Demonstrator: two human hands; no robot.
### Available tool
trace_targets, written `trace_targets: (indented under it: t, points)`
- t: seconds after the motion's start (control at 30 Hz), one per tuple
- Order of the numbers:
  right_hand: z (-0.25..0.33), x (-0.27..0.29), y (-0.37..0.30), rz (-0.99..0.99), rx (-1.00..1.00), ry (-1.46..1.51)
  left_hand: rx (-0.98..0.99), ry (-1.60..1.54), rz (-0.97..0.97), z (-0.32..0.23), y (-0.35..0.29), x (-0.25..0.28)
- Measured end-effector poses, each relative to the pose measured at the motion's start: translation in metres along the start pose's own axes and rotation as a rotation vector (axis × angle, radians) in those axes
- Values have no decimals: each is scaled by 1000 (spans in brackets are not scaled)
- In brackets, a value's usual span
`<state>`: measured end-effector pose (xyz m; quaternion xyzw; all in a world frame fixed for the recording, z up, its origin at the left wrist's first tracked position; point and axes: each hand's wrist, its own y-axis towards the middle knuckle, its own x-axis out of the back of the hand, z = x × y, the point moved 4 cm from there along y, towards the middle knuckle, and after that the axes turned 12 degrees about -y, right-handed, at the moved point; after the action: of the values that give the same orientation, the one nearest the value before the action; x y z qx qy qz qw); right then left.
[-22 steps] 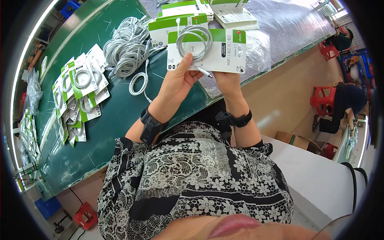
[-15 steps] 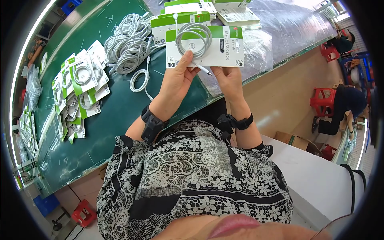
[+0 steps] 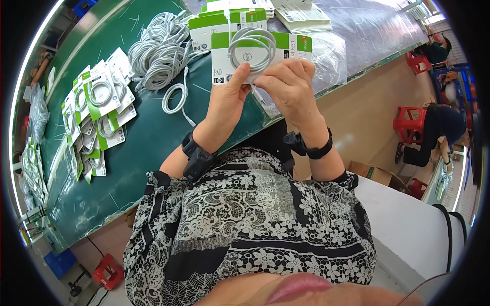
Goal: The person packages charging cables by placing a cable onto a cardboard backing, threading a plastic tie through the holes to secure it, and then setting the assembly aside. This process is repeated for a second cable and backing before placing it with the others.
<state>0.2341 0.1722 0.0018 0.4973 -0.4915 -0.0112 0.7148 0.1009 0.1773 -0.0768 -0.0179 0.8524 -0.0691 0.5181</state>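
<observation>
A white and green packaging card (image 3: 220, 58) is held up over the table edge, with a coiled white cable (image 3: 270, 50) lying against its face. My left hand (image 3: 228, 102) grips the card's lower left part, thumb pressed on the front at the bottom of the coil, the other fingers mostly behind. At the coil's lower right, the fingertips of my right hand (image 3: 293, 92) are pinched together on the cable, covering part of the card's print. One cable plug hangs below the card between my hands; the other end rises above its top edge.
A heap of coiled white cables (image 3: 158, 56) lies left of my hands, with a single loose coil (image 3: 165, 103) nearer me. Carded cables (image 3: 102, 109) are piled further left. Stacked cards (image 3: 303, 20) stand behind on plastic sheeting (image 3: 365, 35). Red stools and another person are at right.
My right hand has left the card's lower right edge and come over its front, moving left to pinch the cable. My left hand keeps its hold on the card.
</observation>
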Motion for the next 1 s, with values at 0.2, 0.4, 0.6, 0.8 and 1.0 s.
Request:
trace_targets:
  t: [0.2, 0.4, 0.6, 0.8, 1.0]
  points:
    - [-9, -3, -9, -77, -37, 57, 126, -99, -50, 0, 4, 5]
    - [8, 10, -15, -130, 86, -40, 358, -362, -63, 1, 13, 22]
    - [34, -6, -20, -105, 51, -112, -45, -146, -74, -5, 20, 18]
    - [11, -31, -17, -68, -329, 251, -133, -18, -28, 4, 7, 14]
    - [-11, -39, -25, -41, -312, 368, -91, 35, 17, 17, 1, 5]
